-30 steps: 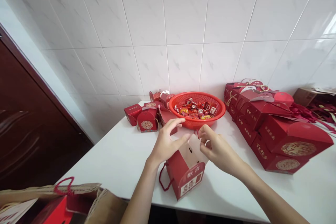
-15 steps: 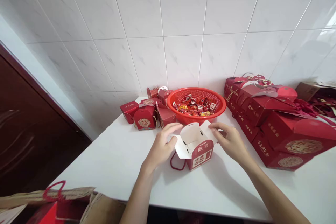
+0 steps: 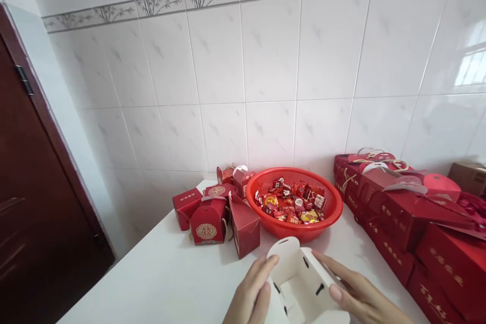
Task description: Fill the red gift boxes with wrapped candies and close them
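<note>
An unfolded-top candy box, white inside, tilts toward me at the bottom of the view, its lid flaps spread and its lower part cut off by the frame edge. Dark cord ends show through slots in its inner walls. My left hand holds the box's left side, fingers along the wall. On the opposite side my right hand grips the right wall, thumb toward the opening. No candy shows inside the box. Just beyond it stands a red plastic basket with several wrapped candies in it.
Several closed red boxes stand left of the basket on the white table. Stacked red boxes line the right side. A tiled wall rises behind, and a dark red door is at left.
My view has tilted up and come closer to the basket. Both hands have moved from the flap edges to the box's sides, and the opening now faces me more.
</note>
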### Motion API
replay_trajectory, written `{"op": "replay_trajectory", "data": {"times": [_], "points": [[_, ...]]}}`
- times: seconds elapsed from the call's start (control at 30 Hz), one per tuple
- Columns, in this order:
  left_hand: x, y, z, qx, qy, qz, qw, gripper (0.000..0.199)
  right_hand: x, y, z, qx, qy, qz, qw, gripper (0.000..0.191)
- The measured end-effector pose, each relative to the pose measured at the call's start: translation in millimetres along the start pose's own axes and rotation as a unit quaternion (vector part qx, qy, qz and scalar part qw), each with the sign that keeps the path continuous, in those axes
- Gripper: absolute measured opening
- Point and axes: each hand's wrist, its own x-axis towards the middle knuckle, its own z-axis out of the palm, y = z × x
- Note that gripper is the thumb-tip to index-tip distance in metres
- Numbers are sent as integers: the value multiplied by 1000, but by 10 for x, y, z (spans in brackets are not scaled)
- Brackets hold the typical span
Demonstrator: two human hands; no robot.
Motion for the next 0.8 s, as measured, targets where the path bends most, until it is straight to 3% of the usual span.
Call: {"op": "replay_trajectory", "data": {"times": [0.13,0.27,0.4,0.5,0.67,0.73,0.8], "points": [[-119,-103,179,-35,48,-27,998,49,10,-52,20,-6,22,8,1000,89],[-181,-41,220,-68,55,-60,994,61,11,-122,-13,-19,2,3,1000,86],[-178,35,204,-81,46,-83,992,59,36,-213,-183,-86,-29,-5,996,82],[-187,57,232,-79,33,-94,992,58,118,-345,-345,-151,6,-37,988,68],[-214,51,333,-66,44,-33,996,53,554,-617,-578,-213,132,-106,962,50],[-229,36,357,-58,62,0,996,50,840,-640,-646,-259,127,-77,954,47],[-251,14,356,-56,85,21,995,50,1139,-601,-682,-342,61,13,938,55]]}}
